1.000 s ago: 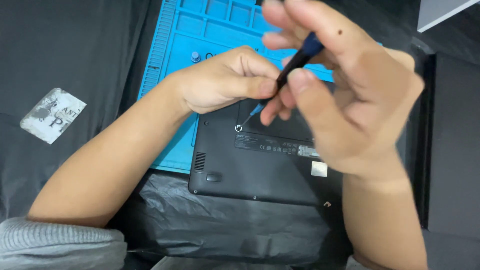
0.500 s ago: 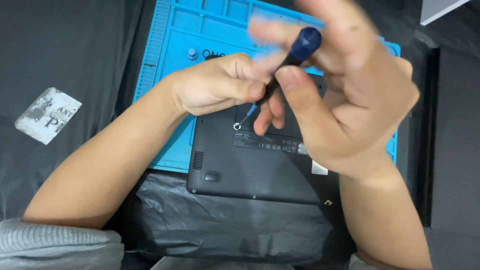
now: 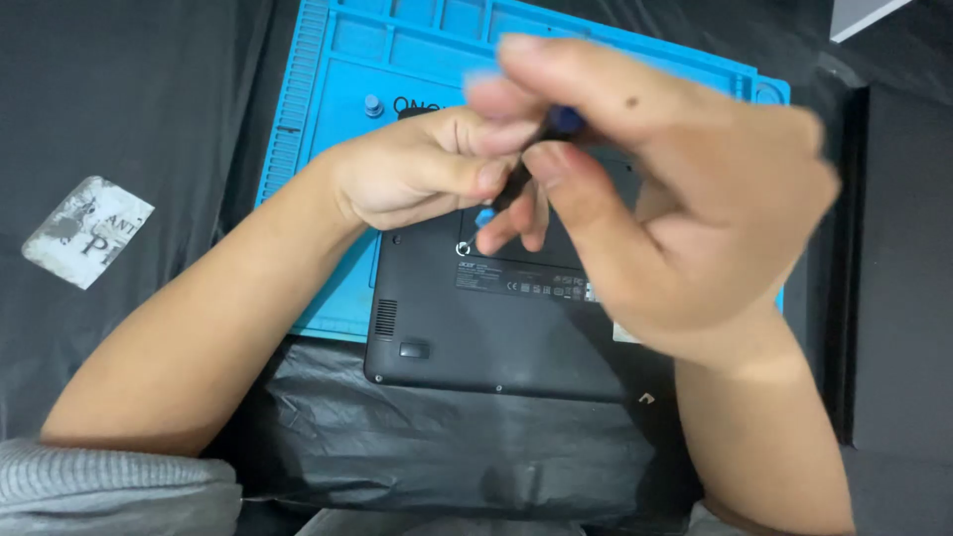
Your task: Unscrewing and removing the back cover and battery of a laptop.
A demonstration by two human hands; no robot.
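Both hands meet over the black laptop base, which lies at the frame's centre, half on the blue repair mat. The right hand, at three o'clock, has its fingers clamped on the dark screwdriver. The left hand, at ten o'clock, pinches its shaft above a ringed screw hole.

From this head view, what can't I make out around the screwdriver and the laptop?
- Screwdriver: shaft and tip mostly hidden by the fingers of the left hand and right hand.
- Right hand: motion-blurred, so its grip is unclear.
- Laptop: right part covered by the right hand.
- Blue mat: top cut off by the frame edge.
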